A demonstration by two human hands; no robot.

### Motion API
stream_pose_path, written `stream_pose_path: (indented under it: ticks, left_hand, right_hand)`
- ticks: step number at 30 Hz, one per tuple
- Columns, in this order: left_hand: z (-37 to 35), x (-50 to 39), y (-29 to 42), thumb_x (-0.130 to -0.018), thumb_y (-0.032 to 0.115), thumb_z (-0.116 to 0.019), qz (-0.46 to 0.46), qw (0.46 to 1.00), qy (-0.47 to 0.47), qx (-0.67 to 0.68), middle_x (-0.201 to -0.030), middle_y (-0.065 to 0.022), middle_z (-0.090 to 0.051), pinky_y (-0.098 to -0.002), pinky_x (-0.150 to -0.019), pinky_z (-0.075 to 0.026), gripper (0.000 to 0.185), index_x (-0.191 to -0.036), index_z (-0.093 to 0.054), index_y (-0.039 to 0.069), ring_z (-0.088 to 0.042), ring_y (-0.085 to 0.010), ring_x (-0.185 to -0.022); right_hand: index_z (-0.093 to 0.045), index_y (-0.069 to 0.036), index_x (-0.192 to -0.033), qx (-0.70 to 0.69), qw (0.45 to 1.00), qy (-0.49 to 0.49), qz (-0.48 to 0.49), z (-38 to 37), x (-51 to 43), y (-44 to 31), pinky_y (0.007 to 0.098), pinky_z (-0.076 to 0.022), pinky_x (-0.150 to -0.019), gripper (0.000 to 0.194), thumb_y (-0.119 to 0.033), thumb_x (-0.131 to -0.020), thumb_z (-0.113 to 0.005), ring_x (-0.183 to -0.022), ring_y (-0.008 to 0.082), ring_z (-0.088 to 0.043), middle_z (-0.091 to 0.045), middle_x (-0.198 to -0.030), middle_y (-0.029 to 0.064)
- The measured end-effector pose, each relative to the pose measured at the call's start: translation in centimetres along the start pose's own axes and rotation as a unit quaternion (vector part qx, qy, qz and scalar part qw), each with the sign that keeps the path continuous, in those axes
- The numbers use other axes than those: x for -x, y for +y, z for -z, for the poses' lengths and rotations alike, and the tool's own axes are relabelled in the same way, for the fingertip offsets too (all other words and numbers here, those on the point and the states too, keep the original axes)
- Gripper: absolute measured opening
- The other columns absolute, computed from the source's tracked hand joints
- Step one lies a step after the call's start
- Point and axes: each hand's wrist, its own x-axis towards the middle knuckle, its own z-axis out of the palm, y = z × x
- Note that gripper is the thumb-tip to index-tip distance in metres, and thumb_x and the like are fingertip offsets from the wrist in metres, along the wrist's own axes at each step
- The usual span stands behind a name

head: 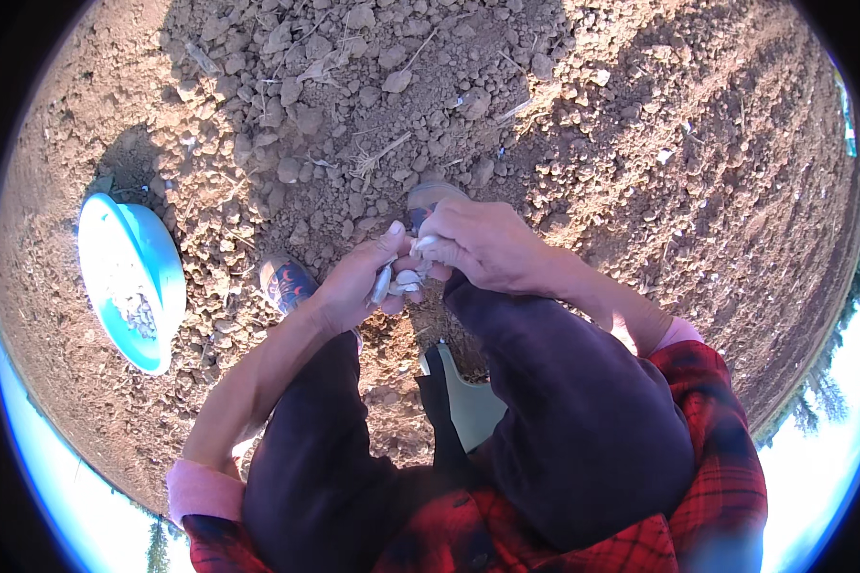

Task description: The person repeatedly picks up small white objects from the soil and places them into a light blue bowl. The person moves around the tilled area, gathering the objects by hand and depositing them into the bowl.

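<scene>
Several whitish garlic cloves (405, 281) lie in the cupped palm and fingers of my left hand (362, 273). My right hand (479, 240) meets it in front of my knees, its thumb and fingers pinching one pale clove (426, 242). The two hands are close together, and the fingers partly hide what lies between them. To the left, a light blue plastic basin (168, 254) sits tilted on the soil, with many small pale pieces (137, 308) inside, partly washed out by glare.
Dry, cloddy soil (315, 122) with bits of straw surrounds me. My patterned left shoe (285, 283) and right shoe (433, 197) rest on it. A pale green object (473, 408) with a dark strap (438, 401) lies between my legs.
</scene>
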Motion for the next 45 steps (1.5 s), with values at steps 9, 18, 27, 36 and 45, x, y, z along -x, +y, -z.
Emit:
stream_pose_path:
  ticks: [9, 18, 27, 36, 45]
  left_hand:
    - [4.6, 3.2, 1.2, -0.102, 0.038, -0.035, -0.150, 0.979, 0.092, 0.105, -0.093, -0.0126, -0.063, -0.0191, -0.044, -0.042, 0.047, -0.110, -0.055, -0.003, -0.057, -0.0120, -0.069]
    - [7.8, 6.1, 2.6, -0.100, 0.036, -0.042, -0.276, 0.935, 0.170, 0.146, -0.091, -0.0091, -0.063, -0.0207, -0.047, -0.039, 0.042, -0.109, -0.057, -0.002, -0.054, -0.0108, -0.069]
    - [7.2, 6.0, 2.0, -0.100, 0.033, -0.042, -0.250, 0.940, 0.175, 0.154, -0.089, -0.0117, -0.062, -0.0190, -0.043, -0.038, 0.040, -0.108, -0.057, -0.003, -0.054, -0.0101, -0.066]
    - [4.8, 3.3, 2.8, -0.101, 0.033, -0.040, -0.216, 0.961, 0.131, 0.117, -0.088, -0.0080, -0.063, -0.0188, -0.045, -0.039, 0.039, -0.108, -0.058, -0.001, -0.055, -0.0075, -0.065]
    - [2.3, 0.0, 3.8, -0.101, 0.038, -0.039, -0.174, 0.980, 0.074, 0.061, -0.093, -0.0088, -0.064, -0.0205, -0.048, -0.044, 0.045, -0.112, -0.058, -0.001, -0.059, -0.0092, -0.071]
  right_hand:
    - [-0.066, -0.004, -0.088, 0.031, 0.963, 0.096, -0.250, 3.4, 1.6, 9.5, 0.0324, -0.0458, -0.057, 0.021, -0.025, -0.086, -0.067, -0.062, 0.0176, -0.058, -0.063, -0.072, 0.0089]
    - [-0.060, -0.009, -0.094, 0.164, 0.982, -0.037, -0.091, 1.8, 0.6, 9.3, 0.0399, -0.0486, -0.059, 0.012, -0.017, -0.085, -0.061, -0.068, 0.0292, -0.060, -0.056, -0.079, 0.0096]
    - [-0.060, -0.009, -0.090, 0.246, 0.967, -0.028, -0.055, 3.6, -0.9, 10.2, 0.0405, -0.0504, -0.057, 0.009, -0.015, -0.085, -0.062, -0.066, 0.0296, -0.061, -0.056, -0.078, 0.0083]
    - [-0.060, -0.006, -0.081, 0.258, 0.961, -0.016, -0.098, 1.2, -1.7, 13.4, 0.0432, -0.0514, -0.064, 0.015, -0.021, -0.086, -0.060, -0.073, 0.0337, -0.062, -0.060, -0.079, 0.0121]
    - [-0.069, -0.006, -0.080, 0.370, 0.878, -0.078, -0.293, -1.3, -4.9, 12.9, 0.0452, -0.0528, -0.072, 0.023, -0.027, -0.081, -0.061, -0.078, 0.0348, -0.067, -0.068, -0.081, 0.0180]
